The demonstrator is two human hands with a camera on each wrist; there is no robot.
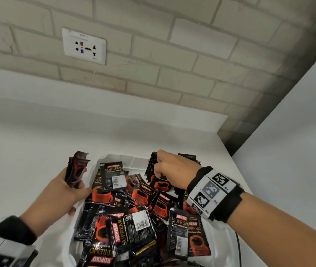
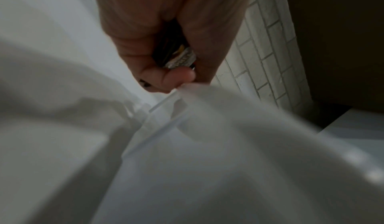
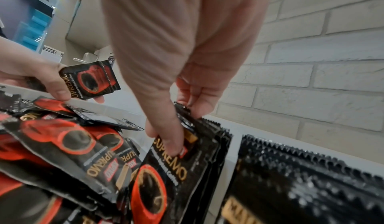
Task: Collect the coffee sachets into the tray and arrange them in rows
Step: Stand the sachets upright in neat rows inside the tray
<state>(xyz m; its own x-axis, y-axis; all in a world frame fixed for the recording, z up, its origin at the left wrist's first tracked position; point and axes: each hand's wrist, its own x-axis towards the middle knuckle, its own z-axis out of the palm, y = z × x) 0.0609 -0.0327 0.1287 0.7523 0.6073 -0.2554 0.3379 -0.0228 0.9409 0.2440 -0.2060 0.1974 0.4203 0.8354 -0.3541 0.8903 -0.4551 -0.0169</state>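
A white tray (image 1: 118, 158) on the white counter holds a jumbled pile of black-and-red coffee sachets (image 1: 130, 218). At the tray's left rim, my left hand (image 1: 76, 182) grips a small stack of sachets (image 1: 77, 168) that stands upright; the left wrist view shows the same stack (image 2: 180, 58) between its thumb and fingers. My right hand (image 1: 158, 166) is at the tray's far right corner. There it pinches the top of a standing row of sachets (image 3: 187, 153) between its thumb (image 3: 168, 138) and fingers. A second standing row (image 3: 301, 178) is just to its right.
A brick wall with a white power socket (image 1: 84, 46) rises behind the counter. A white panel (image 1: 298, 132) closes the right side. A black cable (image 1: 238, 245) runs past the tray's right edge. Blurred white folds (image 2: 207, 161) fill the lower part of the left wrist view.
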